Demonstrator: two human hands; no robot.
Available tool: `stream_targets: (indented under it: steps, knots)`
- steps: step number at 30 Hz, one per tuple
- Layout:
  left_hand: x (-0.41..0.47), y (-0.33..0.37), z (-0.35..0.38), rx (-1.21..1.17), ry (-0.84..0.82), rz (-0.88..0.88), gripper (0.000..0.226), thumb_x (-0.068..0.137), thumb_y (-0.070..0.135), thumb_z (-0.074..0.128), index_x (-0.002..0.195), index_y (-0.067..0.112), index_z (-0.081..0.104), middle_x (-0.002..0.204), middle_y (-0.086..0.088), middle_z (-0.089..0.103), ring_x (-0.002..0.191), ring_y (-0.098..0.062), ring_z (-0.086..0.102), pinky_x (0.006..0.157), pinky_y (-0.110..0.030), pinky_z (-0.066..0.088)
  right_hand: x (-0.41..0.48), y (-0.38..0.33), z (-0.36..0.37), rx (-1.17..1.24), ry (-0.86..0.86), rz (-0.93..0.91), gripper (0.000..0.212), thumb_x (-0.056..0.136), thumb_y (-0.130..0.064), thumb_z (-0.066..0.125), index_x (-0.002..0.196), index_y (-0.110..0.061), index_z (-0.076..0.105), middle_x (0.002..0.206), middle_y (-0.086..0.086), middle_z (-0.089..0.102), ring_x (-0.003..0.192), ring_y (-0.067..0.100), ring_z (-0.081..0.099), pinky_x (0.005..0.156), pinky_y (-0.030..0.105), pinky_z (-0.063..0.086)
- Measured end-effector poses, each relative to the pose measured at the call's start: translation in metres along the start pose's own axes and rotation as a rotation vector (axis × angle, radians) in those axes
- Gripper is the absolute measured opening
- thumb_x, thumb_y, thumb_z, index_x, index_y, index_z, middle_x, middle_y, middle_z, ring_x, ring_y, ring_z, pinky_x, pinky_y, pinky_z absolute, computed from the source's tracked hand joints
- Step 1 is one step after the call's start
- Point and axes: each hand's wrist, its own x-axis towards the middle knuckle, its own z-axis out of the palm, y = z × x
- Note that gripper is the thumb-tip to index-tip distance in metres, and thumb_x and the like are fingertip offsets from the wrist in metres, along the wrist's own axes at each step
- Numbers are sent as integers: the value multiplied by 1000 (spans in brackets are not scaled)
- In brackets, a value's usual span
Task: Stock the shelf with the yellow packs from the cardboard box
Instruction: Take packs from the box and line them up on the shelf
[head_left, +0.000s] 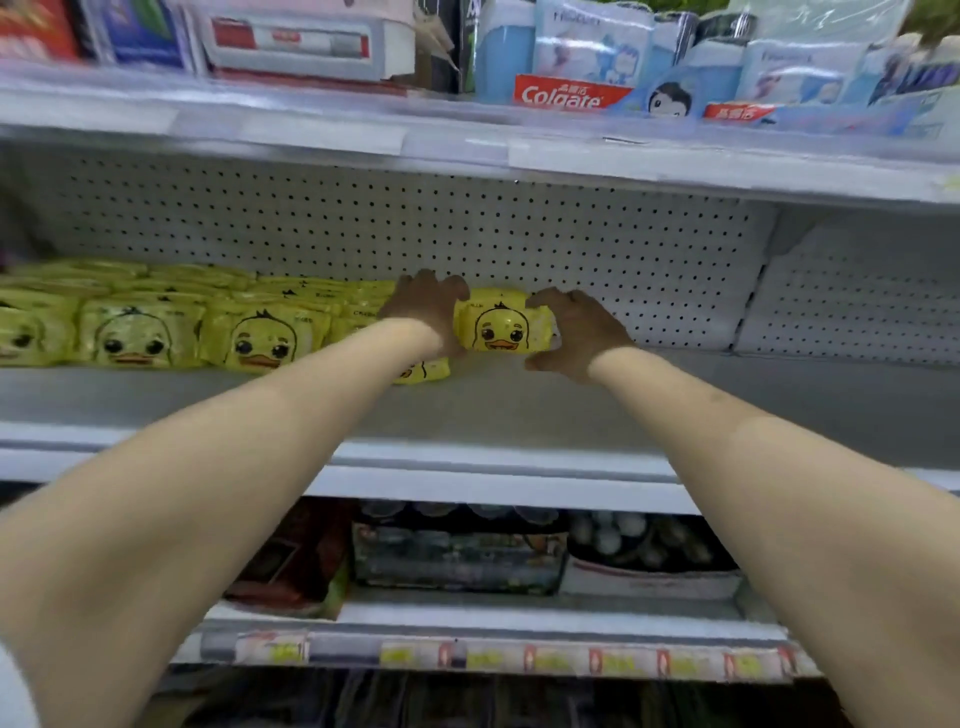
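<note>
Shelf (675, 410): open room ran rightward from the held pack (501, 325) and back to the perforated panel (571, 249). Stacked yellow packs (135, 332) blocked the left side; the upper shelf (467, 153) capped any reach from overhead.

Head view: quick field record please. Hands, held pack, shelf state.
left grip: hand holds left end of yellow pack
right grip: hand holds right end of same pack
pack pose: duck face toward camera, at right end of stocked row
contact with shelf: cannot tell, resting or just above
loose pack: lies on shelf under left wrist
</note>
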Motion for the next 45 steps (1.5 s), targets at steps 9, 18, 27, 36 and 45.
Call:
stream_targets:
  steps: [9, 18, 27, 36, 45]
  knots:
    - [-168, -38, -21, 8, -78, -178, 78, 75, 30, 83, 141, 23, 42, 153, -18, 22, 143, -40, 18, 109, -53, 36, -110, -86, 15, -10, -144, -132, 82, 76, -39, 81, 143, -28, 35, 141, 8, 41, 127, 31, 43, 98, 45, 46]
    - [-276, -116, -60, 96, -40, -376, 77, 73, 26, 82, 137, 21, 40, 133, -14, 40, 126, -36, 36, 96, -49, 46, -136, -210, 44, 74, -237, -384, 78, 75, -35, 82, 140, -34, 39, 143, 3, 41, 129, 27, 42, 101, 44, 43]
    - [-343, -244, -67, 147, -48, -559, 68, 76, 29, 77, 134, 21, 43, 134, -13, 39, 126, -37, 35, 92, -51, 47, -127, -346, 116, 101, -341, -594, 75, 73, -34, 82, 137, -31, 43, 133, 3, 48, 123, 26, 46, 93, 37, 43]
    - [-396, -440, -7, 179, -268, -616, 61, 83, 24, 71, 137, 25, 42, 132, -12, 42, 123, -36, 40, 91, -48, 47, -118, -495, 273, 102, -550, -593, 73, 75, -34, 81, 138, -30, 44, 137, 3, 46, 125, 26, 46, 94, 37, 43]
    - [-446, -601, 84, -5, -627, -574, 72, 70, 48, 82, 131, 23, 51, 130, -9, 53, 121, -30, 48, 98, -42, 44, -143, -556, 428, 53, -889, -388, 73, 75, -40, 82, 137, -23, 48, 139, 7, 49, 129, 27, 46, 99, 36, 41]
